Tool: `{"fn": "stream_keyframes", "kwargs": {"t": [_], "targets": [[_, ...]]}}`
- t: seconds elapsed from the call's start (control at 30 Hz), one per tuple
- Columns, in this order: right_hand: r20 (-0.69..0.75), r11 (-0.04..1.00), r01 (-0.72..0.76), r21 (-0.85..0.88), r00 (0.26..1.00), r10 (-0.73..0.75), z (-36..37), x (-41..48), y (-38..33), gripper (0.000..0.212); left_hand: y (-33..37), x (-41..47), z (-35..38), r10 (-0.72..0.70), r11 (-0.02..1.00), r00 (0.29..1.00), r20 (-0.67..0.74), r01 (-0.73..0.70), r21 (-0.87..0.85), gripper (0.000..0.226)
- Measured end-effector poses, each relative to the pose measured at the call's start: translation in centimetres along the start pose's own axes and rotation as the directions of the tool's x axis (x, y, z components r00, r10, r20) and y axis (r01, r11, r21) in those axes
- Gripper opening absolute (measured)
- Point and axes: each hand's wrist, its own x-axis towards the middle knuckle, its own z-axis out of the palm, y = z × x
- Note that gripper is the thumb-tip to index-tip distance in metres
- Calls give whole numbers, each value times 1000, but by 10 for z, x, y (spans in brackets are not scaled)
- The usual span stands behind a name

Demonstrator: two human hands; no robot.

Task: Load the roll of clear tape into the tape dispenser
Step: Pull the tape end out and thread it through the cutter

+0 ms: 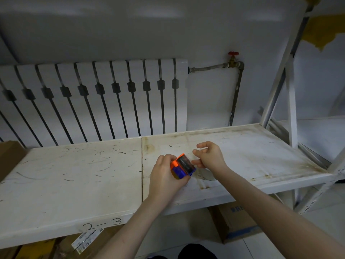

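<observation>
My left hand grips an orange and blue tape dispenser above the white shelf, its dark roller and toothed edge turned up and to the right. A yellowish curved rim, likely the clear tape roll, shows at the dispenser's lower left under my palm. My right hand hovers just right of the dispenser, thumb and forefinger pinched together on a faint shiny strip that looks like the tape's free end. A pale translucent patch lies on the shelf below my right wrist.
The scuffed white shelf board is marked "2-3" on its front edge. A radiator and a pipe with a red valve stand behind. Cardboard boxes sit under the shelf, another at far left. A rack upright rises at right.
</observation>
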Motion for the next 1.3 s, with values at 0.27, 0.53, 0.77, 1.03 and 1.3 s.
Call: {"fn": "stream_keyframes", "kwargs": {"t": [0.27,0.53,0.77,1.03,1.3], "targets": [[-19,1000,10,-15,1000,-10,1,4,8,24,-5,2,-4,-19,999,1000,1,19,-37,55],[22,997,-75,-25,997,75,9,-1,10,18,-11,3,-3,-15,998,1000,-3,15,-53,56],[122,999,-23,29,992,19,20,-3,17,13,-18,5,-6,18,996,1000,-12,-19,-87,56],[241,984,-121,128,967,88,37,-7,20,16,-28,6,-18,-18,983,1000,-4,17,-182,55],[299,977,-183,112,944,142,43,-3,24,22,-34,4,-19,-41,978,999,-16,36,-205,56]]}}
